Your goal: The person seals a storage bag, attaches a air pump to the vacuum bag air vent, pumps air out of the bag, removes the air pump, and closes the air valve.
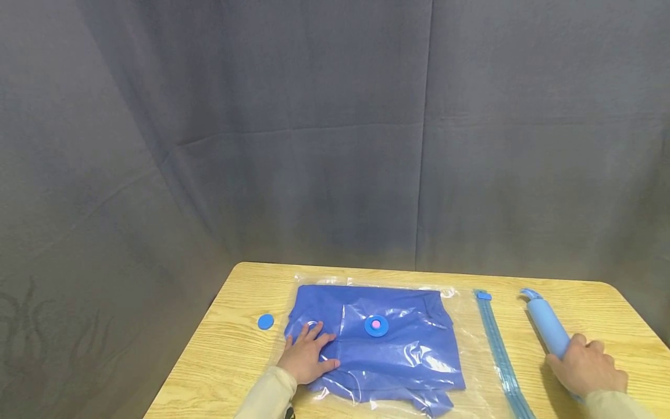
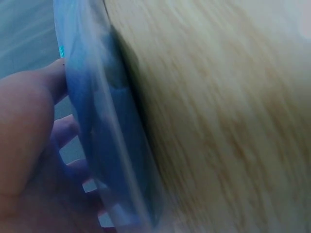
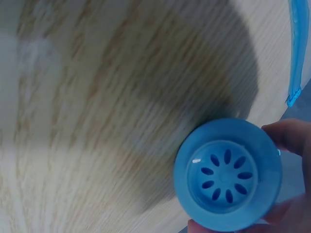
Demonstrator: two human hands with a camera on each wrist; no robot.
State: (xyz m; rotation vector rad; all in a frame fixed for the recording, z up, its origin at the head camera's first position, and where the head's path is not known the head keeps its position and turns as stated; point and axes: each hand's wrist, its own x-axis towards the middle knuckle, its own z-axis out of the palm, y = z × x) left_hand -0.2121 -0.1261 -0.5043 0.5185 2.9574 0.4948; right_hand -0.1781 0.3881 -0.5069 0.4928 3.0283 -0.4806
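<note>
A clear plastic bag (image 1: 471, 349) lies flat with folded blue cloth (image 1: 398, 361) inside; a round blue valve with a pink centre (image 1: 376, 326) shows on top. My left hand (image 1: 309, 355) rests on the bag's left part, fingers spread. At the right, my right hand (image 1: 591, 366) grips a light blue cylindrical pump (image 1: 548, 326). The right wrist view shows the pump's round slotted end (image 3: 227, 174) with fingers round its side. In the left wrist view the left hand (image 2: 34, 145) is against the bag (image 2: 107, 121).
A round blue cap (image 1: 266, 322) lies on the wooden table (image 1: 209, 343), left of the bag. Along the bag's right side runs a teal zip strip with a blue slider (image 1: 484, 296). Grey curtains (image 1: 324, 174) hang behind the table.
</note>
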